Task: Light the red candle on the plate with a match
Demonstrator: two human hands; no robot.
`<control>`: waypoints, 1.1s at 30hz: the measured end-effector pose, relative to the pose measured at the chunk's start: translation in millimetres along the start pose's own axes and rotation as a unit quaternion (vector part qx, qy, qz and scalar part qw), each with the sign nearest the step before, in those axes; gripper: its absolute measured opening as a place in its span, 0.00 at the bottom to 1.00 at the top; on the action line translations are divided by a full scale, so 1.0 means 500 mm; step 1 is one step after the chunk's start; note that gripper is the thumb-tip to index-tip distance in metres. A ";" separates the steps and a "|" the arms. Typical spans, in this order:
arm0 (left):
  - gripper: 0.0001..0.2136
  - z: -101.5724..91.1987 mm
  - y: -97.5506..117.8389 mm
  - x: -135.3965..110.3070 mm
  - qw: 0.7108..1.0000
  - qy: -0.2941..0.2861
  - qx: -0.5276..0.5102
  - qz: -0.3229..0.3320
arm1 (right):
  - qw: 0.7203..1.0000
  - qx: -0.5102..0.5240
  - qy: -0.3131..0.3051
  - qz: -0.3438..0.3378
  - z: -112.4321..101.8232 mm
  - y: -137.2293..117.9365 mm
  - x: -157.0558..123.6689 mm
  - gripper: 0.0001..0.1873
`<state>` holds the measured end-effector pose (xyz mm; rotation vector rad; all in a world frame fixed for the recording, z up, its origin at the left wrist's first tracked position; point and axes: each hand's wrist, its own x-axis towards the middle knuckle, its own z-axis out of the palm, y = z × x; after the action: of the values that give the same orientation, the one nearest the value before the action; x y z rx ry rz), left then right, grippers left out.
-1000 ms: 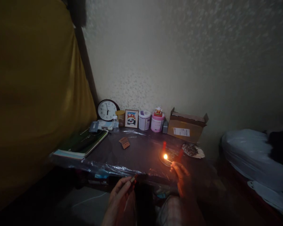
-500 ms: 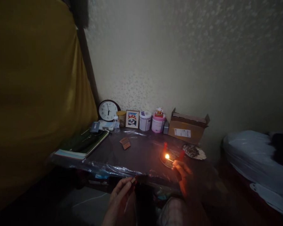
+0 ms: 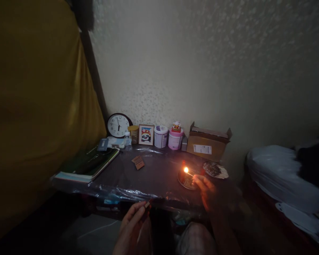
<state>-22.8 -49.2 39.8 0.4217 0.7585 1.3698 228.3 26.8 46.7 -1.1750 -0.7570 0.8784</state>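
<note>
My right hand pinches a burning match over the right side of the table. Its flame glows in front of a red candle that stands on a round plate. A second red candle is partly hidden behind my right fingers. My left hand, low at the table's front edge, grips a small matchbox between thumb and fingers; most of it is hidden. Beside the plate, a second plate carries many matchsticks, dark at one end.
A brown cardboard piece lies on the plastic-covered table. Books lie at the left. Along the wall stand a clock, a picture frame, two tins and a cardboard box. A yellow curtain hangs left.
The whole view has shifted slightly, so things appear a little further left. The lit match stays close to the left candle, its flame a bit higher; both hands keep their grips.
</note>
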 end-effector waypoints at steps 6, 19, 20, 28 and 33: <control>0.11 0.011 0.004 -0.010 1.000 0.024 0.003 -0.001 | 0.999 -0.043 0.005 -0.024 -0.003 -0.020 0.034 0.15; 0.12 0.013 0.014 -0.010 0.999 0.029 0.008 -0.017 | 0.993 -0.069 0.032 -0.092 0.013 -0.066 0.096 0.15; 0.12 0.012 0.013 -0.009 0.999 0.029 0.005 -0.018 | 0.993 -0.071 0.033 -0.094 0.014 -0.069 0.098 0.14; 0.12 -0.009 0.002 0.005 1.000 0.013 0.023 0.001 | 0.991 -0.092 0.029 -0.095 0.024 -0.073 0.107 0.11; 0.11 -0.002 0.009 -0.001 1.000 0.006 0.018 -0.003 | 0.990 -0.094 0.027 -0.101 0.028 -0.059 0.124 0.14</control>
<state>-26.8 -49.0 42.3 0.4401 0.7936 1.3566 250.2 83.5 81.6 -1.2571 -0.9122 0.6148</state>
